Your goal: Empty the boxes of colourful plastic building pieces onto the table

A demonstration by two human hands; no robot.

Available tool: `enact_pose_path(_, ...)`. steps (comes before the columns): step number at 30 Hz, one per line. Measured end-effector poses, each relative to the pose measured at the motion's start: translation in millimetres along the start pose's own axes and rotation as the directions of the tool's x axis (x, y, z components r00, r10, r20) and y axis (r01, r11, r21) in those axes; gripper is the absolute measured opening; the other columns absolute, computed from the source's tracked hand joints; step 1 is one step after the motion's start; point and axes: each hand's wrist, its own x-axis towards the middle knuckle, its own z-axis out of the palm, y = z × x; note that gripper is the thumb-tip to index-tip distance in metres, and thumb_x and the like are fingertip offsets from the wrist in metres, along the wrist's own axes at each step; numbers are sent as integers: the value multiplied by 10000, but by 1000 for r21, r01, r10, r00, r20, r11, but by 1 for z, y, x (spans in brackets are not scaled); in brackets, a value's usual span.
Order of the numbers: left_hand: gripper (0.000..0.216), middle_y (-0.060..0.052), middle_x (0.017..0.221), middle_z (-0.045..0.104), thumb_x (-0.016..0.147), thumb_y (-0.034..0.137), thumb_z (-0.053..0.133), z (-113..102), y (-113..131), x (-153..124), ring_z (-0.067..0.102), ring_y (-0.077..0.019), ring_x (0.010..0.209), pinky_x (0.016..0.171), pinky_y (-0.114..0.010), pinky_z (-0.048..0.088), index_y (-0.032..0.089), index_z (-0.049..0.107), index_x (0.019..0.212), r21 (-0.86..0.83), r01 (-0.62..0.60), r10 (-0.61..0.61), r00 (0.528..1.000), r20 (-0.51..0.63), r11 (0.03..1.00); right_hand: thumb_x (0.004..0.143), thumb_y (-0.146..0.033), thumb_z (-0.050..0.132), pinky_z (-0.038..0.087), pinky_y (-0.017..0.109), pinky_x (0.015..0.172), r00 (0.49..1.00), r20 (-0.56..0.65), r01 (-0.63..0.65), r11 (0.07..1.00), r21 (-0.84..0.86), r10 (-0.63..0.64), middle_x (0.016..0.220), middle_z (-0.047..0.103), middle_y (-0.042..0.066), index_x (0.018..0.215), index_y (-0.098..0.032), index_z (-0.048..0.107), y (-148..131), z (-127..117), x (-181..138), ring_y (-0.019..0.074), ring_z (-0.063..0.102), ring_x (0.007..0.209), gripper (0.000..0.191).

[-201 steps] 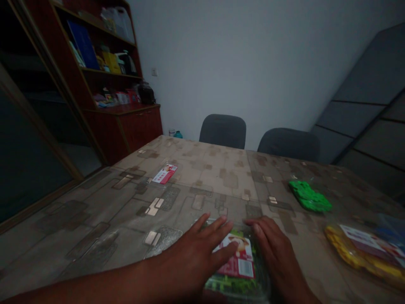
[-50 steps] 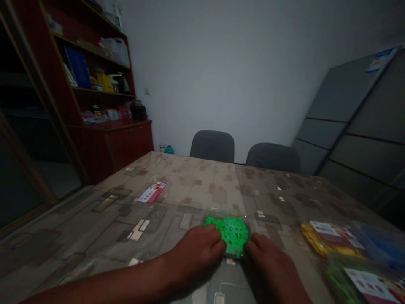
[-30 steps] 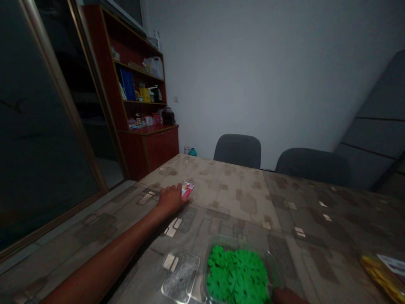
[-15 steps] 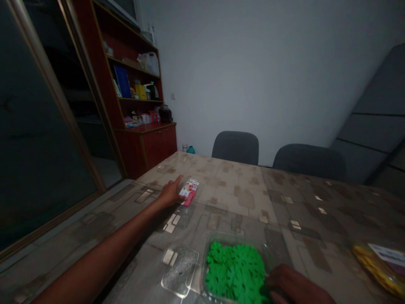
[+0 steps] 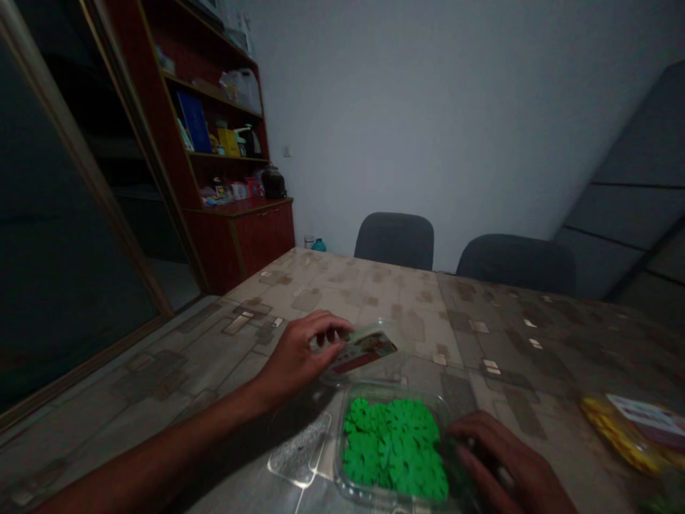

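Note:
A clear plastic tray (image 5: pixel 342 477) full of bright green flat pieces (image 5: pixel 394 450) sits on the patterned table (image 5: pixel 225 357) right in front of me. My left hand (image 5: pixel 300 357) grips a clear lid with a red and white label (image 5: pixel 359 348) and holds it tilted just above the tray's far edge. My right hand (image 5: pixel 508 471) rests against the tray's right side with its fingers curled; whether it grips the tray is unclear.
A clear pack of yellow pieces (image 5: pixel 636 435) with a label lies at the right table edge. Two grey chairs (image 5: pixel 394 240) (image 5: pixel 516 263) stand at the far side. A red-brown shelf cabinet (image 5: pixel 225 164) and a dark glass door (image 5: pixel 58 235) are on the left.
My left hand reached out to the labelled lid far left on the table, took hold of it and brought it back over the green tray. My right hand came to the tray's side.

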Motion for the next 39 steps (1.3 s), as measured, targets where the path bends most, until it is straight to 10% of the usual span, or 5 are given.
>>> enact_pose_path(8, 234, -56, 915, 705, 925, 118, 548, -2, 41, 8, 618, -153, 787, 717, -289, 484, 157, 609, 1147, 143, -450, 449, 892, 40, 882, 887, -330, 555, 582, 237, 659, 967, -251, -62, 995, -80, 40, 1033, 706, 55, 1216, -266, 585, -13, -12, 1, 164, 694, 748, 336)
enact_pose_path(12, 232, -31, 904, 704, 922, 187, 578, 7, 55, 18, 623, -133, 744, 668, -249, 484, 175, 646, 1144, 7, -181, 176, 965, 193, 984, 895, -395, 537, 574, 244, 739, 948, -279, -144, 989, 45, 151, 1175, 675, 49, 1303, -309, 521, -25, -18, 3, 190, 691, 926, 417)
enact_pose_path(17, 237, -12, 851, 647, 851, 164, 643, 38, 39, 11, 592, -138, 728, 653, -243, 455, 197, 685, 1082, 7, -5, 2, 900, 437, 1000, 927, -433, 453, 527, 230, 609, 889, -126, -388, 869, 307, 441, 850, 679, 19, 1268, -216, 547, -24, -3, 11, 172, 668, 742, 415)
enact_pose_path(27, 231, -23, 942, 615, 825, 283, 635, 29, -7, -17, 563, -177, 809, 724, -284, 416, 201, 642, 1041, 175, 212, -268, 868, 418, 961, 844, -361, 466, 380, 235, 505, 868, -12, -488, 857, 163, 497, 600, 571, -41, 1245, -150, 590, 0, 18, 9, 160, 550, 538, 470)
enact_pose_path(39, 252, 7, 680, 572, 817, 366, 617, 55, -25, -44, 493, -111, 539, 451, -200, 362, 127, 604, 897, -347, 625, -510, 776, 371, 699, 857, -495, 428, 483, 354, 818, 837, 167, -547, 813, 200, 521, 1093, 717, 88, 1280, -220, 566, 7, 16, 25, 278, 650, 1019, 522)
